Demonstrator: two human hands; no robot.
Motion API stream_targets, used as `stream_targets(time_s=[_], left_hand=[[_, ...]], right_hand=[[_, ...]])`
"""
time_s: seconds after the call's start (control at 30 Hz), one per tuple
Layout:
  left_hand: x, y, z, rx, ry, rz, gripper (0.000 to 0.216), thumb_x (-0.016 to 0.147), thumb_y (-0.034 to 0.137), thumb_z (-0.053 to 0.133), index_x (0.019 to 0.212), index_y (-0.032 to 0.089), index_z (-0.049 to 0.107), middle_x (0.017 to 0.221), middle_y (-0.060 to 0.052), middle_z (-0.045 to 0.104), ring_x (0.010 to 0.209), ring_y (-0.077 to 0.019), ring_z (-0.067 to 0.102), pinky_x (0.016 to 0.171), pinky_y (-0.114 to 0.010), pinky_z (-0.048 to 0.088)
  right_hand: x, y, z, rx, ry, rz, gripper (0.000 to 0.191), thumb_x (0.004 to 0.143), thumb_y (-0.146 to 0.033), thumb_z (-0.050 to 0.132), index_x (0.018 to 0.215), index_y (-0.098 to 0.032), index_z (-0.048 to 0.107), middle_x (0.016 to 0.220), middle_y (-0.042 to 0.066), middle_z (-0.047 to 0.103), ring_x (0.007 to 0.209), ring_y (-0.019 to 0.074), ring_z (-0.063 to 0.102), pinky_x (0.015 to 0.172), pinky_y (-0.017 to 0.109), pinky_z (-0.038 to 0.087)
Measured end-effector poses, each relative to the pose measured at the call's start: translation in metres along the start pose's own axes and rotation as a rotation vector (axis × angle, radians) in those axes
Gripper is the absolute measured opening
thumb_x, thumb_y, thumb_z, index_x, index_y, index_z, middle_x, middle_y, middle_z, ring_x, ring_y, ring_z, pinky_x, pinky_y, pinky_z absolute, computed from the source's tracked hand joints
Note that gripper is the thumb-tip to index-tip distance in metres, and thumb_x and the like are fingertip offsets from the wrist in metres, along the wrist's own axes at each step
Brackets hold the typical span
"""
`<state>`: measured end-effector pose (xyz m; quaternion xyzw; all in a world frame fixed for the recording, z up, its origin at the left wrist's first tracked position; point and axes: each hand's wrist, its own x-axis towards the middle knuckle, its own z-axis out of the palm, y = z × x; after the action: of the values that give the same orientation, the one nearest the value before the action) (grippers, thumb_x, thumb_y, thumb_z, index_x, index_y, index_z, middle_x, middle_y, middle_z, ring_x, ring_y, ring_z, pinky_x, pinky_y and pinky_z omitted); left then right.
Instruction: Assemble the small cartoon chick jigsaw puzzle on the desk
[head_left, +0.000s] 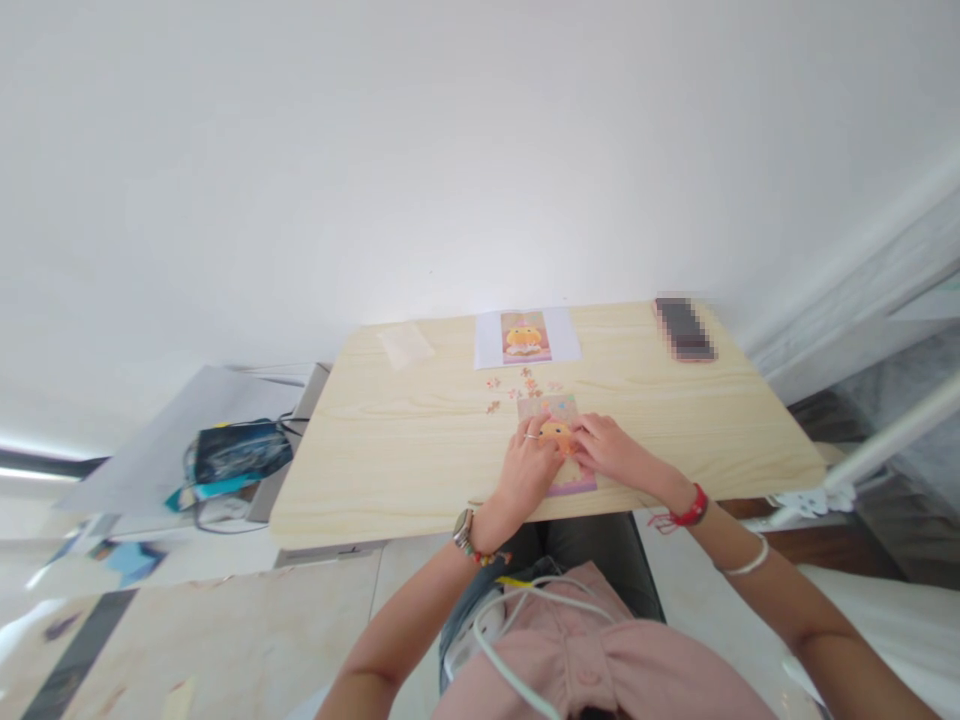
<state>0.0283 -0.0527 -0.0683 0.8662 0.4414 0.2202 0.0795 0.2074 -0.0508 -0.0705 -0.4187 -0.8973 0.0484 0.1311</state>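
Note:
A partly assembled jigsaw puzzle (572, 487) with a yellow-orange cartoon figure lies near the table's front edge. My left hand (529, 465) rests on its left side, fingers stretched over the picture. From the right, my right hand (611, 450) touches the puzzle with its fingers bent together at the tips; whatever they may hold is hidden. Just beyond the puzzle, several loose puzzle pieces (529, 385) are scattered. Behind them lies a white sheet with a reference picture (526, 338) of a similar figure.
The pale wooden table (390, 450) stands against a white wall. A phone (684, 330) lies at the back right, and a thin translucent bag (405, 345) at the back left. A dark pouch with cables (240, 452) sits left of the table. A white cable (487, 640) crosses my lap.

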Motion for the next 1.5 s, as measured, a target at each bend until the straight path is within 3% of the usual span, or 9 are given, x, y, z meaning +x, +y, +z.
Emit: stream_targets(time_s=[0.17,0.47,0.83,1.0,1.13,1.27,1.5], left_hand=[[0.001,0.002,0.004,0.006,-0.021,-0.006,0.008,0.075,0.016,0.055,0.071,0.014,0.06,0.121,-0.014,0.044,0.112,-0.0266,0.041,0.086,-0.043,0.044],[-0.001,0.001,0.011,-0.004,0.009,0.021,0.008,0.075,0.013,0.054,0.072,0.013,0.061,0.119,-0.014,0.047,0.114,-0.0256,0.04,0.089,-0.043,0.043],[-0.005,0.008,0.012,0.094,0.049,0.023,0.007,0.075,0.013,0.054,0.074,0.017,0.06,0.123,-0.012,0.046,0.114,-0.0274,0.041,0.085,-0.043,0.045],[-0.002,0.009,0.01,0.1,0.038,0.008,0.005,0.075,0.016,0.054,0.074,0.018,0.058,0.123,-0.012,0.045,0.112,-0.0281,0.042,0.082,-0.043,0.046],[-0.001,-0.007,-0.006,0.055,0.054,-0.067,0.01,0.073,0.022,0.059,0.08,0.016,0.059,0.116,-0.014,0.046,0.107,-0.0266,0.044,0.085,-0.042,0.045],[-0.004,-0.037,-0.029,0.076,0.131,-0.132,0.01,0.076,0.022,0.056,0.084,0.017,0.058,0.109,-0.012,0.047,0.107,-0.0253,0.043,0.088,-0.042,0.042],[-0.001,-0.078,-0.046,0.17,0.187,-0.243,0.012,0.076,0.022,0.056,0.087,0.018,0.058,0.108,-0.012,0.045,0.107,-0.0268,0.044,0.089,-0.044,0.04]], right_hand=[[0.0,-0.002,0.002,-0.026,-0.011,0.016,0.013,0.081,-0.024,0.05,0.082,-0.015,0.059,0.093,0.011,0.054,0.088,0.0211,0.048,0.077,0.036,0.039],[-0.008,-0.01,0.003,0.026,0.088,0.066,0.018,0.084,-0.021,0.046,0.076,-0.018,0.063,0.088,0.009,0.057,0.085,0.0185,0.049,0.076,0.034,0.037],[-0.016,-0.024,0.009,-0.134,0.097,0.101,0.022,0.085,-0.016,0.04,0.086,-0.019,0.063,0.105,0.013,0.057,0.088,0.0225,0.05,0.074,0.038,0.037],[-0.004,-0.018,0.002,-0.089,0.082,0.094,0.02,0.083,-0.018,0.043,0.078,-0.018,0.062,0.089,0.011,0.06,0.084,0.0214,0.051,0.074,0.037,0.038],[0.016,0.003,-0.013,0.033,0.108,0.13,0.021,0.083,-0.018,0.044,0.072,-0.018,0.062,0.08,0.007,0.058,0.077,0.0173,0.051,0.072,0.032,0.04],[0.042,0.034,-0.022,0.139,0.121,0.134,0.019,0.082,-0.018,0.046,0.073,-0.017,0.063,0.078,0.006,0.056,0.074,0.0151,0.052,0.069,0.028,0.042],[0.083,0.062,-0.015,0.216,0.018,0.077,0.015,0.079,-0.017,0.05,0.08,-0.015,0.065,0.087,0.007,0.056,0.078,0.0147,0.054,0.074,0.028,0.043]])
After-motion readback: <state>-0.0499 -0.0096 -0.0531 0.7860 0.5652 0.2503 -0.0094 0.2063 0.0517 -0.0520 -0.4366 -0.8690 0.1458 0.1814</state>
